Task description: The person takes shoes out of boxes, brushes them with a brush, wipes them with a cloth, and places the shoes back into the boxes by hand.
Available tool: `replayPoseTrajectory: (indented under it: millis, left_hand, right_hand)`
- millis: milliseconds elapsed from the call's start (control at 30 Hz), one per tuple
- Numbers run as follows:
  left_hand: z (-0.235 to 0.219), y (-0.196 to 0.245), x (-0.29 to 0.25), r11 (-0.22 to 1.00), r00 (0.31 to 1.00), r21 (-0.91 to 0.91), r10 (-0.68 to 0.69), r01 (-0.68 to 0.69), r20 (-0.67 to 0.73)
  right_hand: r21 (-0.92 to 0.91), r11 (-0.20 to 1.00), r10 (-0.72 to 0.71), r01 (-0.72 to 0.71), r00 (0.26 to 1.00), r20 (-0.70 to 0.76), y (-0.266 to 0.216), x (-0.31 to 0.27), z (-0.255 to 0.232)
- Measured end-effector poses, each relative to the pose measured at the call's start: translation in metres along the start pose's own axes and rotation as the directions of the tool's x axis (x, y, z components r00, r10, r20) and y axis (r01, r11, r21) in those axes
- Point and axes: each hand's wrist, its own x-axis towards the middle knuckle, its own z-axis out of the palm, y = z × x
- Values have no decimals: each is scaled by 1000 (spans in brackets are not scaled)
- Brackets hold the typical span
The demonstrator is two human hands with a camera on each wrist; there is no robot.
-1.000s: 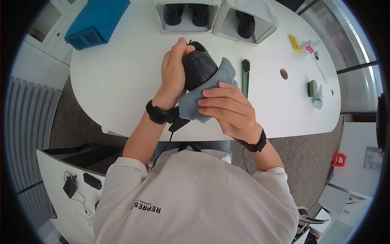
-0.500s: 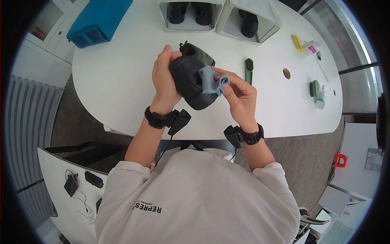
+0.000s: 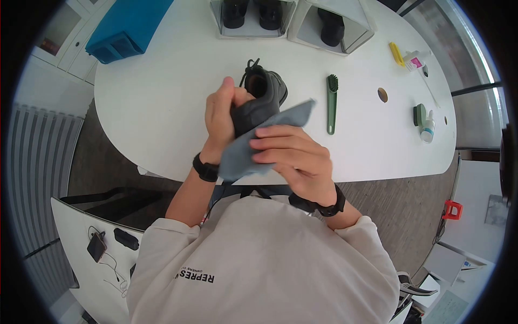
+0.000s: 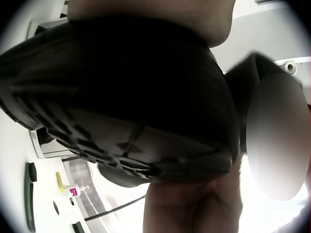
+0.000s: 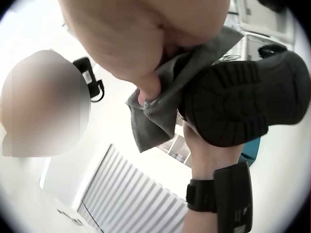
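A person lifts a black shoe [image 3: 268, 105] over a white surface [image 3: 162, 108], the left hand [image 3: 219, 119] gripping its side while the right hand [image 3: 301, 162] holds a blue-gray cloth [image 3: 241, 155] against it. The left fingers reach toward the shoe's opening, a grip that appears chosen to steady it and leave the leather exposed. The right fingers stretch across the fabric, with a digit pinching it in the right wrist view, likely to spread pressure without letting it slip. Wrist views show the treaded sole held off the surface, which probably lets the shoe turn freely.

A green brush [image 3: 332, 105] lies just to the right, apart from the cloth's loose corner, apparently parked for easy reach. A left box [image 3: 251, 37] and a right box [image 3: 356, 39], both with dark footwear [image 3: 270, 16] inside, stand at the far side, presumably out of the way.

The surface's near edge passes beneath the forearms, leaving little support close to the body. Open room stretches left of the left hand and between shoe and boxes; the brush is the nearest obstacle. Farther right, a round hole [image 3: 382, 95] pierces the surface.
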Motion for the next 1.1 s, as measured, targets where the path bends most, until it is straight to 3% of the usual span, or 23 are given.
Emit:
replayPoseTrajectory:
  millis: [33, 100, 167, 333, 400, 533, 600, 633, 700, 733, 767, 833, 900, 933, 1000, 1067, 1100]
  left_hand:
    - [0, -4, -1, 999, 997, 29, 36, -38, 63]
    - [0, -7, -4, 996, 989, 54, 67, -75, 132]
    - [-2, -1, -4, 998, 1000, 57, 27, -28, 8]
    - [-14, -2, -7, 993, 996, 101, 72, -67, -49]
    - [-24, -5, -7, 1000, 1000, -4, 10, -10, 27]
    - [-28, -8, -11, 997, 995, 4, 70, -71, 68]
    - [-25, -7, -20, 960, 994, 258, 109, -108, 10]
    - [-26, -10, -20, 960, 994, 257, 109, -109, 12]
    - [-32, -20, -19, 975, 965, 70, 197, -212, 172]
    - [-33, -18, -18, 974, 964, 71, 203, -217, 170]
    - [-32, -15, -20, 977, 974, 91, 178, -192, 136]
    - [-32, -14, -20, 982, 984, 107, 149, -159, 92]
    - [-33, -14, -14, 969, 971, 87, 224, -231, 86]
    - [-30, -10, -13, 973, 969, 70, 207, -218, 135]
    - [-28, -10, -16, 971, 962, 86, 206, -224, 179]
    - [-26, -9, -14, 966, 951, 98, 214, -240, 224]
    - [-26, -9, -14, 959, 957, 121, 233, -256, 172]
  right_hand:
    - [-93, 990, -97, 107, 989, 109, 0, 7, 1]
    - [-105, 989, -94, 104, 991, 93, 11, 14, 1]
    - [-8, 992, -124, 125, 990, 67, 21, 20, 0]
    - [-159, 969, -187, 191, 982, 39, 23, 20, 10]
    - [-164, 980, -106, 111, 994, 40, 22, 19, 11]
    - [-129, 991, 18, -22, 999, -30, 30, 20, 10]
    - [-216, 970, 67, -109, 979, -190, 64, 22, 8]
    - [-217, 970, 66, -108, 979, -191, 85, 19, 6]
    - [-169, 941, 242, -295, 931, -274, 119, 11, 1]
    - [-89, 924, 336, -371, 902, -271, 115, 9, 1]
    - [-87, 924, 338, -371, 903, -264, 100, 10, 6]
    - [-8, 971, 237, -241, 962, -138, 60, 10, 13]
    - [-18, 993, 120, -120, 992, 27, 21, 11, 13]
    - [-19, 992, 124, -124, 992, 19, 13, 10, 15]
    - [-121, 987, -83, 107, 979, 189, 5, 8, 20]
    - [-109, 991, -56, 72, 988, 142, 11, 8, 18]
    - [-91, 995, -23, 33, 994, 103, 16, 6, 18]
